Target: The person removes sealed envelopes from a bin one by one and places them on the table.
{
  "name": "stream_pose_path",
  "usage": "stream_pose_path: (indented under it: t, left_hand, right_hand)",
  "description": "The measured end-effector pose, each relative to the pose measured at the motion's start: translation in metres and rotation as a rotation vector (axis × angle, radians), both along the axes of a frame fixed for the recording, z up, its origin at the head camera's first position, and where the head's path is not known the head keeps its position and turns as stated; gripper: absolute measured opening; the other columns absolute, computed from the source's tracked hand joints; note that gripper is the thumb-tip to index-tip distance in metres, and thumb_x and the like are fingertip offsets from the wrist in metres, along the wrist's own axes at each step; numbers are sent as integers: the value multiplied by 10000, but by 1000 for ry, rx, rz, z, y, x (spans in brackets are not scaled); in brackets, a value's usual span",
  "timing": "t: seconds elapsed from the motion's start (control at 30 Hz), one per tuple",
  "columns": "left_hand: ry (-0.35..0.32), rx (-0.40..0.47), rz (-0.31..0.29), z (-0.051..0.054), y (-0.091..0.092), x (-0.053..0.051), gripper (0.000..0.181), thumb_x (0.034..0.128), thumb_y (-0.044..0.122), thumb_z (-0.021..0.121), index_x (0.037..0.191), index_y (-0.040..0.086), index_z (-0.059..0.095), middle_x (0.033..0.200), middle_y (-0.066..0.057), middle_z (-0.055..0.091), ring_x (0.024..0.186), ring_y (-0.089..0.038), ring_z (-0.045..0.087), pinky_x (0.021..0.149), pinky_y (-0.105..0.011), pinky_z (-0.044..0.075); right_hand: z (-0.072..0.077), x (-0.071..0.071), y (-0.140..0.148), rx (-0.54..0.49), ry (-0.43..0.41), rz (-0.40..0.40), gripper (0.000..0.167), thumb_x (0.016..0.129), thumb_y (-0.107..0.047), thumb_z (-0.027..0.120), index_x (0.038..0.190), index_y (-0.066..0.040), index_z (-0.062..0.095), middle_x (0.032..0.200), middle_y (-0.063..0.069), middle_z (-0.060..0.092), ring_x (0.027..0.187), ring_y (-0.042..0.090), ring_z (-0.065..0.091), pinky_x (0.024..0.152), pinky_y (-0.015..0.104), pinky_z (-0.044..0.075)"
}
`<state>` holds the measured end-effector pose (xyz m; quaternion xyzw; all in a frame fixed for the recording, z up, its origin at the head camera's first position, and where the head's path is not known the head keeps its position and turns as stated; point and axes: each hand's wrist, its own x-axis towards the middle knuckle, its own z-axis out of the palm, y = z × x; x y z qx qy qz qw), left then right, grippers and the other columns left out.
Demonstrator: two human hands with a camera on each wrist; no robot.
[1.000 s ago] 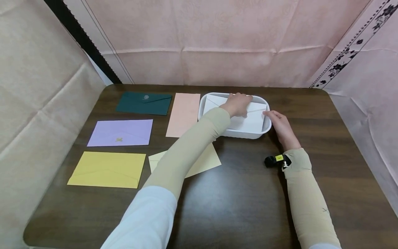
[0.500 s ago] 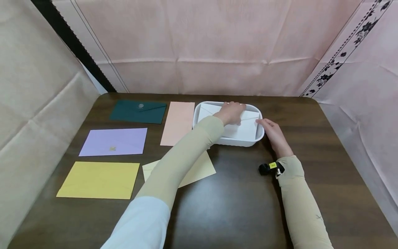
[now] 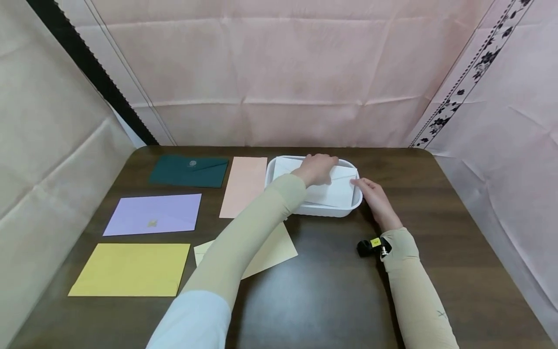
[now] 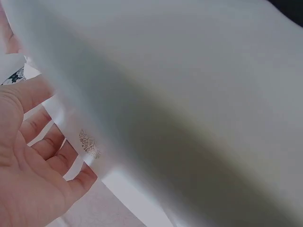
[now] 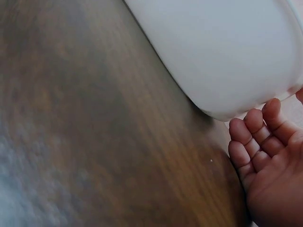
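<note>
A white envelope (image 3: 337,191) lies in a white plastic tray (image 3: 324,211) near the back of the table, in the head view. My left hand (image 3: 316,169) reaches over the tray and grips the envelope, its fingertips partly hidden. In the left wrist view the thumb and fingers of the left hand (image 4: 45,151) meet the edge of white paper bearing a gold mark (image 4: 89,144). At the tray's right end, my right hand (image 3: 377,201) holds the rim, with its thumb side near the envelope's corner. In the right wrist view its curled fingers (image 5: 253,127) are against the tray's outer side.
Left of the tray lie a pink envelope (image 3: 244,186), a dark green one (image 3: 187,171), a lilac one (image 3: 152,213) and a yellow one (image 3: 131,269). A cream envelope (image 3: 274,252) lies partly under the left forearm. Cloth walls (image 3: 261,72) enclose the brown table (image 3: 322,291).
The head view has tilted up and shifted, so the table appears lower in it. Both hands keep nearly the same places at the tray and envelope.
</note>
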<state>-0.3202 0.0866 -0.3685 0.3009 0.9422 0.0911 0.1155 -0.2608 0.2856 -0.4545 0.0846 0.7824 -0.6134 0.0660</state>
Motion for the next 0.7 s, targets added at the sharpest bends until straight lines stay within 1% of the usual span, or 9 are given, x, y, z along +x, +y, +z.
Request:
stream_pose_path:
  t: [0.1, 0.2, 0.3, 0.4, 0.57, 0.7]
  left_hand:
    - [26, -8, -18, 0, 1, 0, 571, 930, 185, 740, 1453, 175, 512, 1420, -33, 568, 1332, -230, 489, 1138, -507, 308]
    - [62, -27, -30, 2, 2, -1, 562, 925, 199, 747, 1441, 178, 523, 1395, -29, 583, 1305, -225, 509, 1108, -492, 344]
    - [75, -34, -29, 0, 0, 0, 558, 926, 208, 746, 1438, 180, 525, 1395, -25, 584, 1299, -220, 515, 1099, -487, 356]
    - [98, -26, -43, 3, 2, -1, 552, 927, 216, 746, 1431, 171, 525, 1391, -31, 586, 1291, -225, 525, 1085, -483, 375]
    - [144, -25, -51, 8, 3, -2, 510, 932, 240, 743, 1394, 166, 540, 1343, -20, 607, 1243, -219, 554, 1040, -458, 422]
    - [145, -28, -40, 8, -1, -3, 497, 942, 247, 729, 1395, 172, 538, 1342, -13, 603, 1243, -211, 550, 1038, -449, 425]
  right_hand:
    - [0, 1, 0, 13, 4, -5, 441, 1002, -459, 568, 1116, -35, 607, 1080, 12, 554, 1101, 192, 437, 958, 304, 329]
    - [1, -1, 1, 7, 3, -2, 434, 1006, -442, 567, 1113, -23, 605, 1077, 33, 547, 1099, 202, 435, 967, 321, 328]
    - [-1, -1, 0, -6, -15, 1, 415, 1011, -431, 562, 1125, -34, 604, 1104, 38, 534, 1120, 205, 421, 1000, 348, 307]
    - [-1, -1, 2, -18, -16, -16, 403, 1011, -426, 566, 1101, -35, 593, 1129, 49, 506, 1142, 212, 397, 1024, 371, 273]
    - [0, 0, 2, -7, 8, -26, 406, 998, -444, 590, 1056, -42, 601, 1107, 38, 508, 1127, 194, 400, 1000, 339, 283]
    - [-1, 0, 0, 10, 20, -17, 435, 983, -487, 602, 1056, -58, 602, 1096, 26, 525, 1111, 182, 414, 989, 322, 297]
